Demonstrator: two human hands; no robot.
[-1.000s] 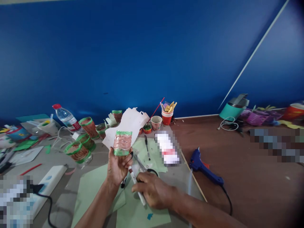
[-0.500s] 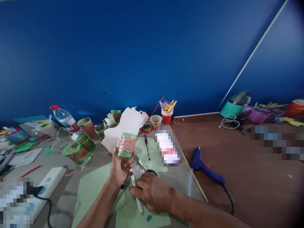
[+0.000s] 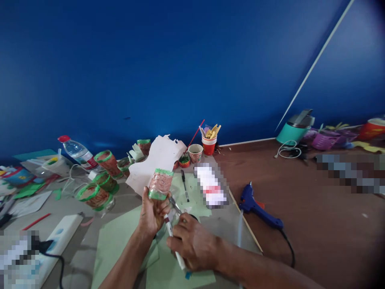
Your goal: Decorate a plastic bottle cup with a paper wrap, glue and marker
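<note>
My left hand [image 3: 154,210] is closed around a small clear plastic cup [image 3: 161,184], raised above the table and coated brown with a green rim and green base. Just to its right, my right hand [image 3: 194,243] has its fingers curled round a white marker [image 3: 169,225] with a dark reddish band at its upper end. Beyond the right hand's knuckles lies a pair of scissors [image 3: 175,205], its handles mostly covered by the hand. Pale green paper sheets [image 3: 120,237] lie under both hands. Behind the cup rises a torn white sheet [image 3: 162,152].
A blue glue gun [image 3: 260,208] and a wooden stick [image 3: 248,224] lie at right. Ahead are a phone [image 3: 210,186] and a black pen [image 3: 184,186]. Several brown-green cups [image 3: 93,196] and a water bottle [image 3: 78,152] stand at left, near a white power strip [image 3: 60,241].
My right hand has shifted slightly up and right, swinging the marker's lower end rightward. The left hand still holds the cup in nearly the same spot. The view has shifted slightly.
</note>
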